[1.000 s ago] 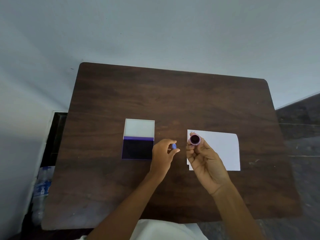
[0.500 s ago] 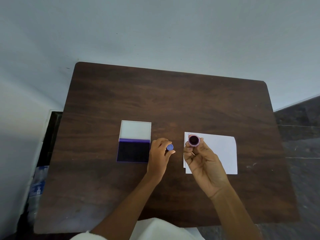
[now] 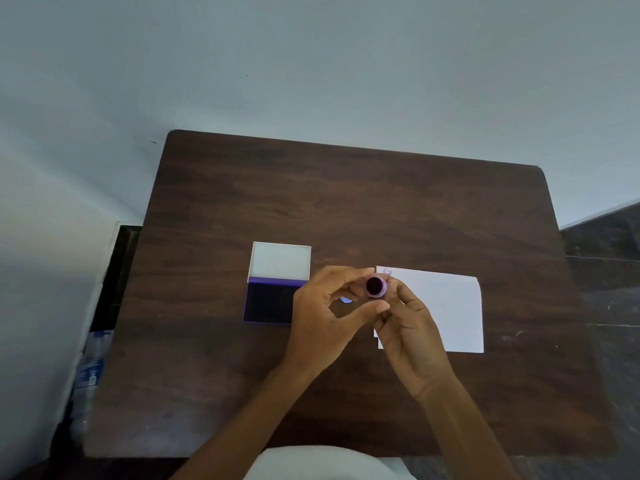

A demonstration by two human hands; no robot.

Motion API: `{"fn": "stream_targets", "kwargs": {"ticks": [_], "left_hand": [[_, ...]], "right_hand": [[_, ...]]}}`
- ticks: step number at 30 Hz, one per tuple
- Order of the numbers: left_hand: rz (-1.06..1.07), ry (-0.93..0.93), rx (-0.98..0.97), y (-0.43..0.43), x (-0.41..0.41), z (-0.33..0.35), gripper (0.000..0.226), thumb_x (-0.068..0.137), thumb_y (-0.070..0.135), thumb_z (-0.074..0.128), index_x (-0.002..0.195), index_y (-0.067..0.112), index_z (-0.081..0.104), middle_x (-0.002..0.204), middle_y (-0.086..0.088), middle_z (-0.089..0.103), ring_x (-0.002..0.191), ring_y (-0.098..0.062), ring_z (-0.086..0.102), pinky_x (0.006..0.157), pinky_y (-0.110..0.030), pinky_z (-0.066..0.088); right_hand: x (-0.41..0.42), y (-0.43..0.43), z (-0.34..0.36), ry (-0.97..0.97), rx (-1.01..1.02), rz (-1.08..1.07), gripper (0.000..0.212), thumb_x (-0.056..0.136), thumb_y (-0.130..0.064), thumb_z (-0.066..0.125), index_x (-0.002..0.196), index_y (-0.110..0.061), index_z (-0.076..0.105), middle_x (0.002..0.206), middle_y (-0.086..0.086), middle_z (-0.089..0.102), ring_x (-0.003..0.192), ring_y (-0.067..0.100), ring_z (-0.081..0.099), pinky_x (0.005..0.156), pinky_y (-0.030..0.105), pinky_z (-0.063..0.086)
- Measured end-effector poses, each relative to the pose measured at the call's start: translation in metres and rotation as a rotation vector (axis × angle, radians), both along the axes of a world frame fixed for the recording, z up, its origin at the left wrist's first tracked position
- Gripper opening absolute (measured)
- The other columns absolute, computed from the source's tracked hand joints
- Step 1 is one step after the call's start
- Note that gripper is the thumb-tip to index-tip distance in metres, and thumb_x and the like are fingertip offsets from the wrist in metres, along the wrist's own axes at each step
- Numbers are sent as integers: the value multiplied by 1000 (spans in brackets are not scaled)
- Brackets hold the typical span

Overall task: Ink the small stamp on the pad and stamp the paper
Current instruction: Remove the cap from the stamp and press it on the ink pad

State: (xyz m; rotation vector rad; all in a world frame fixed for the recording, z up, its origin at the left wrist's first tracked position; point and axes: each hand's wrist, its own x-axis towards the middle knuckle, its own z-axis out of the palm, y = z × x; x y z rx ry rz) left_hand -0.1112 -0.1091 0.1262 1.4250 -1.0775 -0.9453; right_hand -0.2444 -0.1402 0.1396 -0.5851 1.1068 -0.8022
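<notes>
The small stamp (image 3: 375, 286), a pink-purple cylinder, points its dark round inked face up at me. My right hand (image 3: 410, 329) holds it from the right, and my left hand (image 3: 327, 308) pinches it from the left with thumb and forefinger. A small blue cap (image 3: 345, 300) shows in the gap under my left fingers; I cannot tell whether it lies on the table or sits in the hand. The ink pad (image 3: 270, 303) lies open to the left, its white lid (image 3: 280, 261) folded back. White paper (image 3: 446, 313) lies to the right with a faint purple mark (image 3: 388, 271) at its far left corner.
Everything rests on a dark wooden table (image 3: 346, 202) against a pale wall. A plastic bottle (image 3: 88, 375) stands on the floor off the table's left edge. Dark floor tiles (image 3: 609, 271) show to the right.
My left hand moved right from beside the ink pad and closed its thumb and forefinger on the stamp. The blue cap has left its fingertips and now shows beneath the fingers.
</notes>
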Motion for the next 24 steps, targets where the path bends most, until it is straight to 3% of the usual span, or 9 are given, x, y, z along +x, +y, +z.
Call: {"fn": "stream_targets", "kwargs": {"ticks": [7, 12, 17, 24], "left_hand": [[101, 61, 97, 10, 8, -8, 36, 74, 24, 85, 107, 14, 74, 104, 2, 76, 94, -12, 73, 85, -31, 61], [83, 178, 81, 20, 20, -7, 31, 72, 34, 78, 101, 39, 68, 96, 31, 73, 94, -2, 72, 78, -11, 54], [154, 358, 94, 30, 30, -20, 31, 72, 28, 76, 102, 34, 69, 96, 26, 75, 94, -5, 73, 77, -11, 54], [260, 476, 195, 43, 54, -48, 34, 80, 6, 76, 105, 28, 70, 98, 21, 77, 96, -7, 73, 80, -17, 58]], "right_hand": [[10, 11, -1, 131, -103, 39, 20, 88, -29, 60, 100, -31, 76, 106, -3, 76, 103, 19, 71, 77, 19, 57], [18, 19, -3, 379, -294, 113, 20, 85, -39, 62, 101, -34, 72, 101, -17, 75, 98, 9, 70, 78, 13, 55], [38, 23, -6, 502, -425, 115, 17, 81, -38, 64, 97, -36, 68, 89, -33, 72, 93, -3, 67, 71, 3, 49], [76, 25, -38, 654, -537, 151, 24, 81, -37, 65, 102, -25, 69, 90, -16, 71, 82, 3, 69, 69, 7, 52]]}}
